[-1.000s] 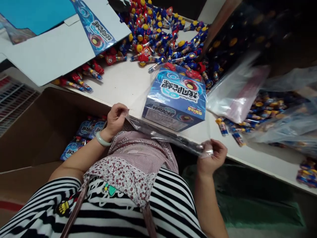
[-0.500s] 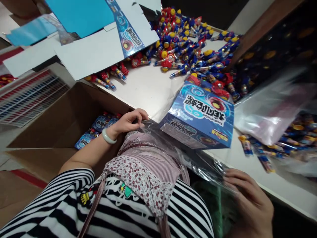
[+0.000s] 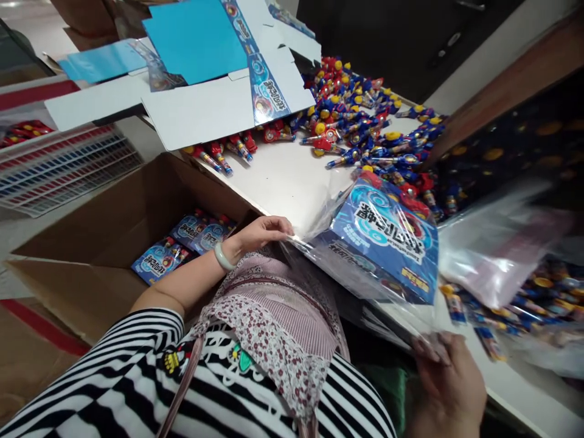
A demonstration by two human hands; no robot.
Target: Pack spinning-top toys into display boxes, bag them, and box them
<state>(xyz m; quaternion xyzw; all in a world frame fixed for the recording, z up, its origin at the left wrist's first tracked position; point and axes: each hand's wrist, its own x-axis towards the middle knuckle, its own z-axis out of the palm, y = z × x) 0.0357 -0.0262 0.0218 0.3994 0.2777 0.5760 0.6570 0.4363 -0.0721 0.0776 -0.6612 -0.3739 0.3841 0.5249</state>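
Observation:
A blue printed display box (image 3: 383, 243) with red and blue toys showing at its top sits tilted at the table's front edge, inside a clear plastic bag (image 3: 319, 234). My left hand (image 3: 269, 230), a pale bangle on its wrist, pinches the bag's edge left of the box. At the near right corner, my right hand (image 3: 444, 371) grips the other side of the bag's mouth, its fingers closed on the film. Between the two hands the film is stretched along the near side of the box.
Many wrapped toys (image 3: 347, 115) are heaped on the white table (image 3: 283, 170). Unfolded box cardboard (image 3: 196, 106) lies at the back left. Below it stands a brown carton (image 3: 104, 207) holding several packed boxes (image 3: 159, 258). Clear bags (image 3: 493, 249) lie at the right.
The view has shifted, so the table contents appear lower. My right hand has turned and closed on the bag's edge, and the film is drawn tighter around the box.

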